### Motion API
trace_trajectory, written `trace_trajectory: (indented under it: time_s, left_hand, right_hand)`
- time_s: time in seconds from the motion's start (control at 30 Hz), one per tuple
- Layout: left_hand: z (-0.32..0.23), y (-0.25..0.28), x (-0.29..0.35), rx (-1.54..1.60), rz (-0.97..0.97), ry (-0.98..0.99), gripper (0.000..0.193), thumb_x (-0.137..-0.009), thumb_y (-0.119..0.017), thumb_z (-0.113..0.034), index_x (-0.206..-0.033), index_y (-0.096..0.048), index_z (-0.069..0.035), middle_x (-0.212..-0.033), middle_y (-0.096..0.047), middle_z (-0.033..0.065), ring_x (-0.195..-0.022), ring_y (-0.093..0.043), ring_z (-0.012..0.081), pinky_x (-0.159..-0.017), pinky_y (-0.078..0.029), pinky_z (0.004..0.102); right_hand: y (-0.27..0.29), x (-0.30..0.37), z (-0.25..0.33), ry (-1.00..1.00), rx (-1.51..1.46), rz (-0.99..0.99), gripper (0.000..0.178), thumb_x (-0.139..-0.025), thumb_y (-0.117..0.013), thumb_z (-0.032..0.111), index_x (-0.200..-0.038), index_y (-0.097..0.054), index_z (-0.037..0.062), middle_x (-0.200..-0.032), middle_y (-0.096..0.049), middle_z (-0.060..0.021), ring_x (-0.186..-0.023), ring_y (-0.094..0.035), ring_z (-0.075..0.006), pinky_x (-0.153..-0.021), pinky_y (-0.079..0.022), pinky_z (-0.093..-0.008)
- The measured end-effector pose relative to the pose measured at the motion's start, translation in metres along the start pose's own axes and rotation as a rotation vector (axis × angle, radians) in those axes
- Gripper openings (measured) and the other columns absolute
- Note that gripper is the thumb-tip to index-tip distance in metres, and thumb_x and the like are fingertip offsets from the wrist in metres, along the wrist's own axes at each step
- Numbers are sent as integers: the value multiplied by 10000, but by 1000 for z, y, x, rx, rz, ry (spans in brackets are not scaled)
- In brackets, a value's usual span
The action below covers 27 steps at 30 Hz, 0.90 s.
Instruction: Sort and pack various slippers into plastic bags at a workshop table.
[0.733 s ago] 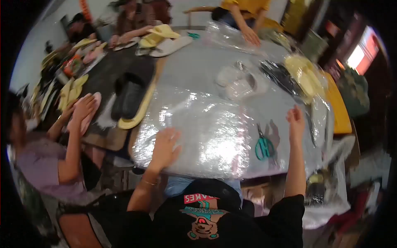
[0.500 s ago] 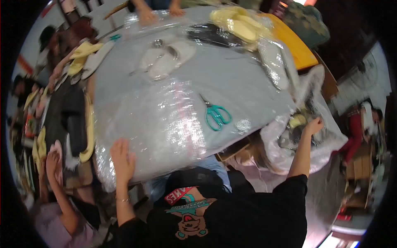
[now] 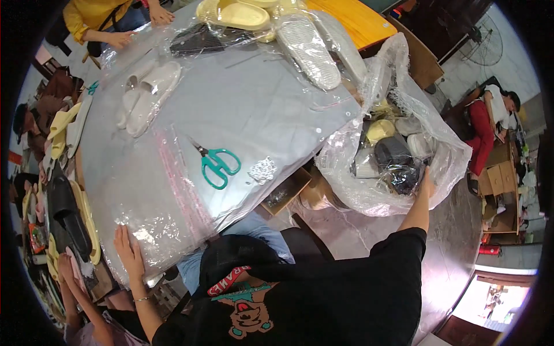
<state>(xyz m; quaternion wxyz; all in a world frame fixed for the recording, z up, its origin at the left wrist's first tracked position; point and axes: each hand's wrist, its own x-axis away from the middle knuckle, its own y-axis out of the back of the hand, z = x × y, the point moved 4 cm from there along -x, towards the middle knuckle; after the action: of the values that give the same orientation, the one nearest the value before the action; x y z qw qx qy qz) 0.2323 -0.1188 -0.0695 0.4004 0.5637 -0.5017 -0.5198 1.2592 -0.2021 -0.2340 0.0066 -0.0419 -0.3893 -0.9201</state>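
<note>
My left hand lies flat, fingers apart, on the clear plastic sheets at the near edge of the grey table. My right arm stretches out to the right, and my right hand is at the rim of a large clear plastic bag beside the table. The bag holds several wrapped slippers, yellow, white and black. The fingers are hidden by the bag and its contents. Teal scissors lie on the table between my two hands.
A bagged white slipper pair lies at the far left, with bagged yellow and white slippers at the far edge. A person in yellow works across the table. Other people and black and yellow slippers are on my left. An open cardboard box sits under the table edge.
My right hand has left the table's right edge and gone down to the large plastic bag. My left hand stays flat on the plastic. The view has swung right.
</note>
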Motion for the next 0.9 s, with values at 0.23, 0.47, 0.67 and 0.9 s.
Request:
trace_trajectory:
  time_s: [0.23,0.47,0.67,0.9]
  left_hand:
    - [5,-3,7,-28,-4,28,537,-965,-380,-324,-1434,-348,-64,-1486,-320,136,-1382,-250,327,-1139,-122,460]
    - [7,-10,2,-14,-9,29,534,-965,-370,-305,-1432,-344,-48,-1480,-319,153,-1373,-257,331,-1132,-145,436]
    - [14,-8,13,-14,-21,41,541,-954,-390,-316,-1423,-361,-47,-1472,-326,165,-1367,-266,339,-1128,-160,444]
    - [-6,-5,-7,39,-61,45,502,-910,-451,-214,-1378,-418,-36,-1428,-379,185,-1322,-328,362,-1114,-196,453]
  right_hand:
    - [-5,-36,-39,-131,-23,126,1133,-625,-731,661,-1368,-358,-108,-1412,-411,-192,-1269,-426,-324,-1045,-342,-415]
    - [3,60,81,157,-99,231,1157,-603,-752,645,-1411,-315,-59,-1458,-345,-198,-1339,-337,-329,-1092,-278,-415]
    - [-22,175,193,864,445,-13,1167,-564,-832,525,-1495,-190,233,-1526,-203,-158,-1344,-231,-496,-1088,-264,-552]
    - [-54,122,172,956,978,409,1268,-447,-897,407,-1477,-202,159,-1317,-492,-212,-1244,-446,-375,-1034,-358,-496]
